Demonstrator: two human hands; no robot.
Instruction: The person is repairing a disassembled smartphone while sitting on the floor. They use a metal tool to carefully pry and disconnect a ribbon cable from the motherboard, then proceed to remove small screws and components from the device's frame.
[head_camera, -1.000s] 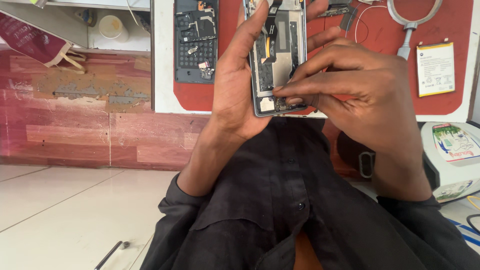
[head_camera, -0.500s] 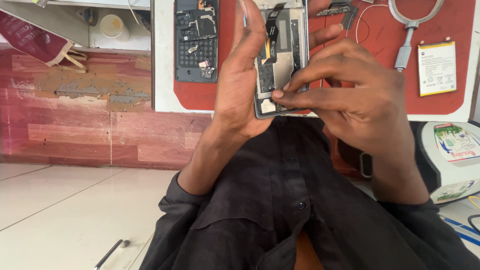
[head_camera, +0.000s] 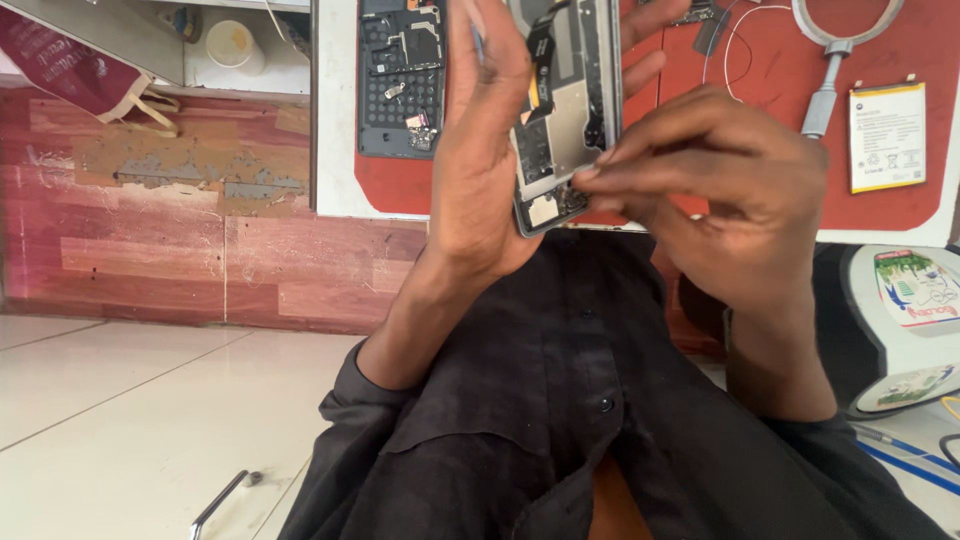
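The left hand grasps an opened smartphone from its left edge, with the fingers wrapped behind it so that their tips show at the right side of the frame. The phone is held up in the air, above the red work mat on the white table, and close to the camera. Its back cover is already off: the metal shield, a black flex cable and a small orange part are bare. The right hand has its fingers pinched together at the lower right edge of the phone, near the bottom board; if it holds a small part or a tool there, I cannot tell, because the fingertips cover that place.

By my judgement the work is in the middle: the phone is open and several pieces lie apart, namely a dark back panel with loose parts, a flat battery and a grey ring-shaped cable.

The long axis of the phone runs almost upright in the picture, a little tilted, with the open inner side facing the camera and its lower end toward the person's black shirt
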